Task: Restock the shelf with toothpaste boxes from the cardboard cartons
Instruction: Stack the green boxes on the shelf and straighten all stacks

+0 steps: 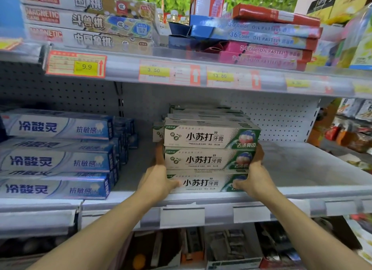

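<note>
1. Gripping a three-high stack of green toothpaste boxes (209,161), left hand (159,181) and right hand (255,179) clamped its ends.
2. Stack sat at the shelf (302,169) front, right of blue toothpaste boxes (56,161).
3. Bare shelf remained rightward; restocking looked partway.

three green toothpaste boxes (209,160), three blue boxes (58,159)

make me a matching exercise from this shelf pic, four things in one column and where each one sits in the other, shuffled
Things:
1. green and white toothpaste boxes
2. blue toothpaste boxes
3. oil pastel boxes
4. magnetic board game boxes

Places:
A. upper shelf, left
B. middle shelf, left
C. between the left hand and right hand
D. upper shelf, right

Pairs: 1-C, 2-B, 3-D, 4-A
</note>
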### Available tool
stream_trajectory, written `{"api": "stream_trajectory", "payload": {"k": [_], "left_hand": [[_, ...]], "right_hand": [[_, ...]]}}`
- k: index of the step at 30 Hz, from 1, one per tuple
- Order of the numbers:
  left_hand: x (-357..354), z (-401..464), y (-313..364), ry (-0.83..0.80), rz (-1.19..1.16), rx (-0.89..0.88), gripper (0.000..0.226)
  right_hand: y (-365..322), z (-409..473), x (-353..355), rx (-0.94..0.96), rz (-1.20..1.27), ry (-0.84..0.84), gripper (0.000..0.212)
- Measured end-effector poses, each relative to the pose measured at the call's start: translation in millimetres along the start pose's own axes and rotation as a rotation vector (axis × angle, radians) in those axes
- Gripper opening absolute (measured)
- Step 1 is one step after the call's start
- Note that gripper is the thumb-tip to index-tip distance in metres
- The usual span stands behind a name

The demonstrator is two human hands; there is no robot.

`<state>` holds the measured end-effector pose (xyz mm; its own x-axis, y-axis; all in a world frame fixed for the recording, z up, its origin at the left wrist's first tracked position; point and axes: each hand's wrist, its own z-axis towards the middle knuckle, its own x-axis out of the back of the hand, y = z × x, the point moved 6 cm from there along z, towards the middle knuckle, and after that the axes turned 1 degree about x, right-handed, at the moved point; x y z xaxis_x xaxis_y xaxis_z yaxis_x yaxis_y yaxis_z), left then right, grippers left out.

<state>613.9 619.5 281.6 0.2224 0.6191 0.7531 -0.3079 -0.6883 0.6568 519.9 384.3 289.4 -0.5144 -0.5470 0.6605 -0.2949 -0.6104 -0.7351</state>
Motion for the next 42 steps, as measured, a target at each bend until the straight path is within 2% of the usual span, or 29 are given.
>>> {"api": "stream_trajectory", "payload": {"k": [2,4,6,7,9,11,13,15,19,23,26,28,30,32,35,42], "left_hand": [[0,2,2,-0.009,0.009,-0.014,0.053],[2,5,5,0.012,-0.021,-0.046,0.074],[4,8,6,0.043,-0.083,-0.081,0.100],[5,8,7,0.051,-0.097,-0.096,0.105],[5,8,4,0.046,-0.129,-0.105,0.105],[6,6,0,0.008,-0.188,-0.115,0.107],[12,3,-1,-0.024,-0.257,-0.127,0.102],[24,5,-6,0.000,-0.300,-0.125,0.085],[41,17,-24,0.039,-0.312,-0.070,0.069],[43,38,-31,0.036,-0.421,-0.006,0.060],[43,51,-25,0.074,-0.481,-0.025,0.050],[39,64,-25,0.082,-0.598,-0.045,0.052],[35,79,-26,0.077,-0.711,-0.039,0.055],[29,96,-29,0.070,-0.785,-0.009,0.059],[24,111,-30,0.077,-0.813,-0.032,0.058],[21,128,-32,0.114,-0.840,-0.018,0.048]], "right_hand": [[1,3,-1,-0.002,-0.030,0.000,0.084],[3,8,-2,-0.005,-0.040,0.006,0.080],[2,10,-2,-0.007,-0.023,0.012,0.091],[0,10,-1,-0.005,-0.017,0.017,0.096],[-6,4,1,-0.006,-0.031,0.053,0.109],[-15,-8,7,-0.022,-0.164,0.137,0.122],[-33,-23,13,-0.009,-0.369,0.219,0.117],[-62,-37,13,0.099,-0.504,0.277,0.101],[-108,-47,-10,0.288,-0.687,0.234,0.085],[-137,-46,-36,0.488,-0.691,0.224,0.100],[-134,-36,-47,0.466,-0.743,0.198,0.102],[-126,-29,-52,0.396,-0.737,0.154,0.084],[-121,-22,-54,0.406,-0.742,0.148,0.073],[-117,-18,-54,0.453,-0.757,0.173,0.083],[-120,-15,-50,0.657,-0.702,0.333,0.119],[-121,-21,-66,0.682,-0.707,0.360,0.144]]}}
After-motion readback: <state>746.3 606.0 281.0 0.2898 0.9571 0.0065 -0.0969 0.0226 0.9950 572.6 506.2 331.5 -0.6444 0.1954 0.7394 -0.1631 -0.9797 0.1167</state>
